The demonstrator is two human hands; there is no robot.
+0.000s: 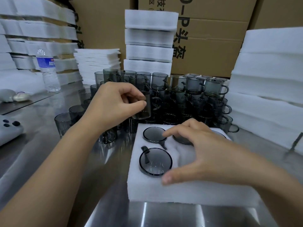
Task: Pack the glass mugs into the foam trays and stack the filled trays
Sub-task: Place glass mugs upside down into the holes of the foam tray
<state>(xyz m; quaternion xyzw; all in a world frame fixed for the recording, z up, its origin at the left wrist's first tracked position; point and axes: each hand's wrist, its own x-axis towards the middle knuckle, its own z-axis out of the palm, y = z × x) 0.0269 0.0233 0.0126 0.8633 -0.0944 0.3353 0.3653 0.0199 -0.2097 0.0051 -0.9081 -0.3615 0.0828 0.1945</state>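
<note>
Three glass mugs [155, 161] are sitting sunk in pockets of the foam tray [164, 192], rims showing; the tray is lying on the steel desk [49, 161], just in front of the loose pile [188, 99] of stacked mugs; the right hand [213, 154] is hiding the tray's far right corner, so a fourth there is uncertain.

The left hand [113, 104] is holding one more mug [145, 110] in the air over the near edge of the pile; its fingers [129, 91] and thumb are pinching the rim only, the body hanging below the grip. The right hand is hovering low over the tray, fingers spread and loosely curved, gripping nothing; whether its forefinger is touching the far left seated mug cannot be told.

Risks, as I am judging them:
- the rim pinch is looking thin for smooth glass; a slip here would be dropping the mug onto the pile beneath, chipping or toppling the stacked ones;
- the left forearm is crossing close over low mugs at the pile's left edge and could be knocking them along the desk;
- the right hand is covering the open pocket, so the incoming mug may be striking it or a seated rim;
- a handle missing its slot would be leaving the mug proud, and a tray stacked above would be rocking.
</note>
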